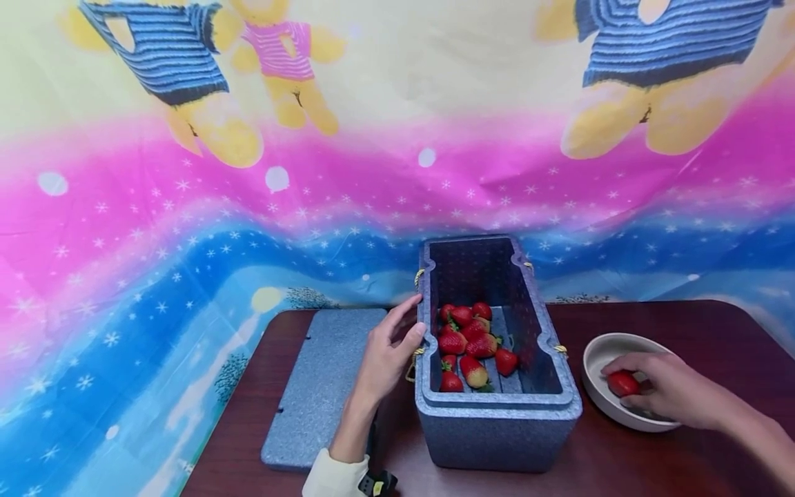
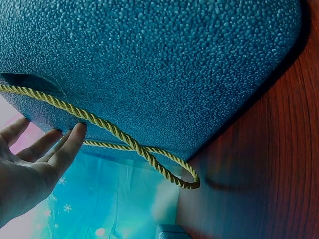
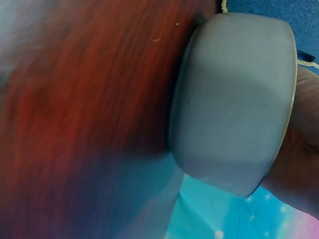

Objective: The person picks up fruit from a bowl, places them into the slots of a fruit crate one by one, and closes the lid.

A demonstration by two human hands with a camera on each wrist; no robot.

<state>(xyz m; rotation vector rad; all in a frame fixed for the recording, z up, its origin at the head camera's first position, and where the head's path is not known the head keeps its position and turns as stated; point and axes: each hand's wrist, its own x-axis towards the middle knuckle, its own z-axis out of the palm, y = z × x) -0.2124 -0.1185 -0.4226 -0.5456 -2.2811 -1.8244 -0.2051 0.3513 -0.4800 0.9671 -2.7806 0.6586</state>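
Note:
A grey speckled foam box (image 1: 497, 438) stands uncovered on the table, with several red strawberries (image 1: 478, 344) lying on its ribbed floor. My left hand (image 1: 386, 355) rests against the box's left rim, thumb and fingers extended; in the left wrist view, its fingertips touch the side wall near a gold twisted rope (image 2: 102, 122). To the right of the box is a pale round bowl (image 1: 621, 342). Inside it my right hand (image 1: 673, 390) pinches a strawberry (image 1: 623, 383) between thumb and fingers. In the right wrist view the bowl's outer wall (image 3: 234, 99) hides the fingers.
A flat grey foam lid (image 1: 329, 386) lies left of the box on the dark red-brown wooden table (image 1: 621, 462). Behind the table hangs a pink and blue patterned cloth (image 1: 385, 186). Gold rope handles (image 1: 561, 349) show at the box's rim.

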